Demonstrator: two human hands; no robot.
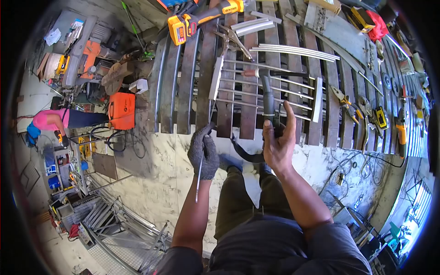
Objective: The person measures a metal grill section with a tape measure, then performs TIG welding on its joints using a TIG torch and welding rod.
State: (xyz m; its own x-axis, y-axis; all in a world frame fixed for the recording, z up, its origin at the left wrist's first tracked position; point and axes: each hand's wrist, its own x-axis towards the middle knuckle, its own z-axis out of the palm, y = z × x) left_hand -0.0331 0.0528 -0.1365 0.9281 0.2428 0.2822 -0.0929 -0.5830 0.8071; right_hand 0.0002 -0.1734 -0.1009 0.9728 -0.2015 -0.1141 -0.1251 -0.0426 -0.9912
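Observation:
My left hand [204,153], in a dark grey glove, is closed round a thin metal rod [199,183], which sticks out above and below the fist. My bare right hand [279,144] is at the lower end of a welding torch [267,94], thumb and index finger raised on either side of its handle; the other fingers are partly hidden. The torch head, with a reddish nozzle, is over a frame of thin parallel bars [284,89] between two flat end pieces, on a slatted metal table [185,87]. Locking pliers [233,41] are at the frame's upper left corner.
A yellow power tool [183,28] and loose metal strips [298,51] are on the table's far side. Pliers [346,104] and a yellow tape measure [380,118] lie right. A person in pink [50,120] is at far left, near an orange case [122,111]. Metal frames [123,233] occupy the lower left.

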